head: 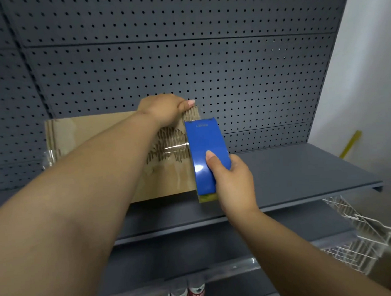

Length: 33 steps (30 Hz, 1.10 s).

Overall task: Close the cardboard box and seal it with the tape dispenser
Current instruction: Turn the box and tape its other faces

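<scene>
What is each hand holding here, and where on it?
The right hand grips the blue tape dispenser at its lower end, thumb on top. The left hand holds the cardboard box at its far right corner.

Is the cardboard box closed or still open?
Closed: the cardboard box top lies flat, with clear tape running to the blue tape dispenser.

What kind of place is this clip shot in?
Probably a shop aisle or stockroom: grey pegboard backing, metal shelves, a white wire basket, and cans lined up on a lower shelf.
</scene>
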Motion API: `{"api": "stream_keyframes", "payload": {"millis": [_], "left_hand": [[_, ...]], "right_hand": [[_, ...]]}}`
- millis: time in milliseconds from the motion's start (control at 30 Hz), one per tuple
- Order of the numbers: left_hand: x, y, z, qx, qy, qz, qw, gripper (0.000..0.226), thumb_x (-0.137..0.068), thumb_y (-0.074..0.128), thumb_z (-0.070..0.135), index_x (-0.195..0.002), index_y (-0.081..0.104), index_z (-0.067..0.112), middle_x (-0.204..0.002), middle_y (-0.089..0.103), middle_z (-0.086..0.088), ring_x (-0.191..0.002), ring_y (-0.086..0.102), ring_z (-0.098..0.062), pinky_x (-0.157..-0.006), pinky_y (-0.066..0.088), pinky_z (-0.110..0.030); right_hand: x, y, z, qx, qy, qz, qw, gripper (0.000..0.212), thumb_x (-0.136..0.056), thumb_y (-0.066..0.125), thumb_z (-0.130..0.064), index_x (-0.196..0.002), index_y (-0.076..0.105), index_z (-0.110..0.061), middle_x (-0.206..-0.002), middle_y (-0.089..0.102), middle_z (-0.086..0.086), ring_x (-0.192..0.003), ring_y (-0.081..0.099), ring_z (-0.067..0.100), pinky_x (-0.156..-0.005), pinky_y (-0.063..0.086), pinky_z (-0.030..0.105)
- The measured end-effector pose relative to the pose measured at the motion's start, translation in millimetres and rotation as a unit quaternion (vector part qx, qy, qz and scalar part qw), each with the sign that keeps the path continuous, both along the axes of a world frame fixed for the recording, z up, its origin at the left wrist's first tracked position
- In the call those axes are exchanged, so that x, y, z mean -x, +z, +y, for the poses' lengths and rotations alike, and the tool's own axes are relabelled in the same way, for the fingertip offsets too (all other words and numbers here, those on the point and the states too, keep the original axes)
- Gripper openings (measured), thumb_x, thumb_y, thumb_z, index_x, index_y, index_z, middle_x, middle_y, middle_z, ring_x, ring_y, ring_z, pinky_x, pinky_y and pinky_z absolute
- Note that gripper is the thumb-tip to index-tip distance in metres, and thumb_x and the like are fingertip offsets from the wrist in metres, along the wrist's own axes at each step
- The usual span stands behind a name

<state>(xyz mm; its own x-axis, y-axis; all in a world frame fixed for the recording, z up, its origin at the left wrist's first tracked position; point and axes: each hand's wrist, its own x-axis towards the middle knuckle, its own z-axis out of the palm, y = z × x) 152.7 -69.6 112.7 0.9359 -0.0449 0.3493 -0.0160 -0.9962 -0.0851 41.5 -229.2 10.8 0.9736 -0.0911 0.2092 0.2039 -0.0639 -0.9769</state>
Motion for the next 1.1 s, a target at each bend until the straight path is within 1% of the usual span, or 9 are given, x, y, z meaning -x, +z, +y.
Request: {"api": "stream_keyframes", "payload": {"millis": [300,433,533,600,700,767,900,1000,1100], "left_hand": [[0,1,-1,-0.015,0.013,0.004,1.000,0.061,-0.093,0.011,0.061,-0.103,0.059,0.024,-0.107,0.062,0.000,-0.099,0.056,-0.021,-0.071,0.040,-0.034],[-3,-4,-4,-0.002,0.029,-0.008,1.000,0.059,-0.093,0.012,0.060,-0.080,0.054,0.021,-0.097,0.064,-0.002,-0.089,0.057,-0.021,-0.074,0.039,-0.035],[1,-11,-4,-0.025,0.012,-0.094,0.995,0.055,-0.095,0.019,0.056,-0.107,0.062,0.025,-0.116,0.063,-0.001,-0.108,0.054,-0.023,-0.102,0.025,-0.042],[7,-16,-6,-0.030,-0.012,-0.169,0.985,0.044,-0.096,0.035,0.049,-0.123,0.058,0.023,-0.131,0.054,-0.003,-0.120,0.045,-0.027,-0.105,0.022,-0.041],[20,-27,-15,-0.055,-0.142,-0.269,0.951,0.027,-0.085,0.065,0.015,-0.112,0.065,0.009,-0.121,0.059,-0.015,-0.112,0.052,-0.035,-0.099,0.035,-0.045],[29,-37,-17,-0.082,-0.218,-0.212,0.949,0.034,-0.086,0.060,0.006,-0.119,0.062,0.011,-0.132,0.055,-0.013,-0.124,0.047,-0.034,-0.108,0.025,-0.043],[39,-50,-2,-0.163,-0.184,-0.075,0.966,0.046,-0.101,0.029,0.032,-0.146,0.022,0.033,-0.155,0.007,0.011,-0.145,0.002,-0.015,-0.114,-0.009,-0.034],[41,-51,4,-0.179,-0.158,-0.064,0.969,0.047,-0.100,0.019,0.040,-0.145,0.004,0.041,-0.148,-0.011,0.019,-0.143,-0.009,-0.010,-0.111,-0.015,-0.035],[40,-52,4,-0.193,-0.139,-0.067,0.969,0.046,-0.100,0.014,0.042,-0.144,0.002,0.045,-0.153,-0.007,0.019,-0.143,-0.010,-0.009,-0.112,-0.015,-0.039]], "right_hand": [[22,-25,-18,0.067,0.006,0.037,0.997,0.043,-0.084,0.056,-0.046,-0.083,0.056,-0.004,-0.078,0.062,0.008,-0.070,0.057,0.024,-0.065,0.046,0.035],[14,-18,-18,0.056,0.027,0.054,0.997,0.038,-0.085,0.057,-0.045,-0.083,0.058,-0.007,-0.085,0.066,0.009,-0.079,0.064,0.026,-0.069,0.050,0.037],[13,-14,-17,0.061,0.029,0.062,0.996,0.033,-0.086,0.056,-0.043,-0.075,0.054,-0.012,-0.079,0.063,0.004,-0.068,0.058,0.019,-0.062,0.044,0.032],[12,-10,-18,0.068,0.031,0.064,0.995,0.032,-0.087,0.056,-0.042,-0.072,0.051,-0.014,-0.074,0.059,0.001,-0.063,0.054,0.016,-0.056,0.040,0.028],[11,-6,-20,0.071,0.039,0.066,0.995,0.032,-0.088,0.056,-0.041,-0.073,0.053,-0.012,-0.076,0.060,0.002,-0.065,0.055,0.018,-0.056,0.039,0.028],[9,-3,-20,0.074,0.039,0.072,0.994,0.033,-0.087,0.056,-0.040,-0.072,0.052,-0.011,-0.075,0.059,0.004,-0.068,0.055,0.021,-0.059,0.039,0.030],[6,1,-19,0.054,0.046,0.086,0.994,0.037,-0.085,0.059,-0.039,-0.084,0.059,-0.003,-0.079,0.059,0.008,-0.070,0.054,0.022,-0.064,0.041,0.031],[8,0,-17,0.051,0.046,0.091,0.993,0.033,-0.086,0.058,-0.040,-0.082,0.057,-0.007,-0.083,0.062,0.007,-0.075,0.059,0.025,-0.067,0.044,0.032],[10,-4,-17,0.059,0.039,0.079,0.994,0.030,-0.086,0.057,-0.040,-0.072,0.049,-0.014,-0.076,0.058,0.003,-0.071,0.056,0.023,-0.062,0.041,0.030]]}}
